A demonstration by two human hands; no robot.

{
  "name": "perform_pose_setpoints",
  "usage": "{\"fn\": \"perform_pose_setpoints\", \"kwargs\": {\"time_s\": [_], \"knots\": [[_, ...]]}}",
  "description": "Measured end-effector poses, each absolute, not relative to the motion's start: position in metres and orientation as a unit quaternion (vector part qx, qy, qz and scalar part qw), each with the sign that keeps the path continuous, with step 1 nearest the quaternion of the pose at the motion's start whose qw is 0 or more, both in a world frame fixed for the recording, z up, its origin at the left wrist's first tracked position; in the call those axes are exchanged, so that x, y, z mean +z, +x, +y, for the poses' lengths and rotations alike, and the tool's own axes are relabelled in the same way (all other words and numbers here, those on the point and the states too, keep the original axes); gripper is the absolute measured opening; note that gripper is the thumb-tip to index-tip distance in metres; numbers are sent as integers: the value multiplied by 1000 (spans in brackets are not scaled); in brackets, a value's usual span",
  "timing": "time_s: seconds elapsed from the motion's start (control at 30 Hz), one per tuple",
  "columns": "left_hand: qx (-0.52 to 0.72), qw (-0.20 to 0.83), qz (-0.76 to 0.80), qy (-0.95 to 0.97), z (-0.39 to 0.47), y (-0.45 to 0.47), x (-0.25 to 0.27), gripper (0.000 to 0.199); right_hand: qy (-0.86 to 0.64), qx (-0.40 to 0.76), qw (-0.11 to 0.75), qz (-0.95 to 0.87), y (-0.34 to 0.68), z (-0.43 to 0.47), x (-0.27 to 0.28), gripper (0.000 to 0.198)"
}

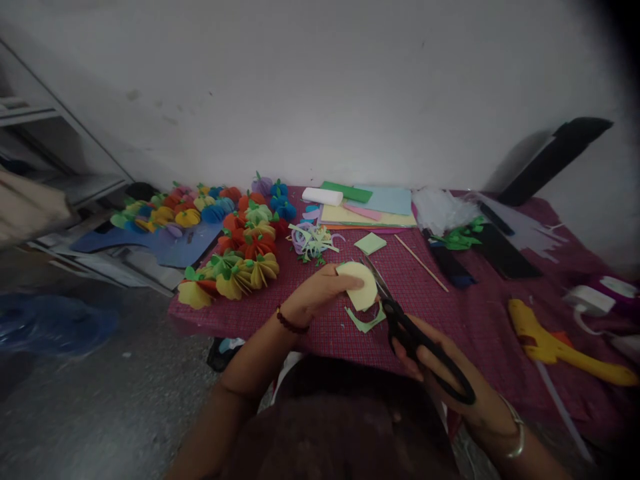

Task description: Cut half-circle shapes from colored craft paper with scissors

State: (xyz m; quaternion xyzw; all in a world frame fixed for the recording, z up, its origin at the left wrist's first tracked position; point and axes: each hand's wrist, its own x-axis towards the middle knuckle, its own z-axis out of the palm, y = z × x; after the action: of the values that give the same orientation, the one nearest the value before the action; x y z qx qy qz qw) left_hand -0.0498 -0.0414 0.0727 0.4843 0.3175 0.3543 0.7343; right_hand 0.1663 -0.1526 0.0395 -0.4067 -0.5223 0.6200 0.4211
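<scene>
Between the thumb and fingers of my left hand is a pale yellow-green piece of paper, rounded along its upper edge. My right hand is closed around the black handles of a pair of scissors. The blades lie against the right edge of the paper, slightly parted. Just below the paper, a curved green offcut rests on the cloth. A small stack of light green paper squares lies a little beyond my hands.
Many folded paper pumpkins crowd the left side of the cloth-covered table. Curled paper scraps, coloured sheets and a wooden stick lie behind my hands. At right are a yellow glue gun and a black board.
</scene>
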Motion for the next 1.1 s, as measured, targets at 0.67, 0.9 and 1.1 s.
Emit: {"fn": "perform_pose_setpoints", "kwargs": {"time_s": [0.67, 0.9, 1.1], "knots": [[367, 732, 324, 474, -40, -49, 67, 29, -444, 638, 452, -437, 152, -159, 49, 45], [363, 738, 318, 471, -38, -48, 66, 31, -437, 642, 454, -437, 149, -159, 54, 44], [344, 741, 298, 495, -37, -50, 71, 36, -442, 651, 446, -426, 151, -158, 50, 47]]}}
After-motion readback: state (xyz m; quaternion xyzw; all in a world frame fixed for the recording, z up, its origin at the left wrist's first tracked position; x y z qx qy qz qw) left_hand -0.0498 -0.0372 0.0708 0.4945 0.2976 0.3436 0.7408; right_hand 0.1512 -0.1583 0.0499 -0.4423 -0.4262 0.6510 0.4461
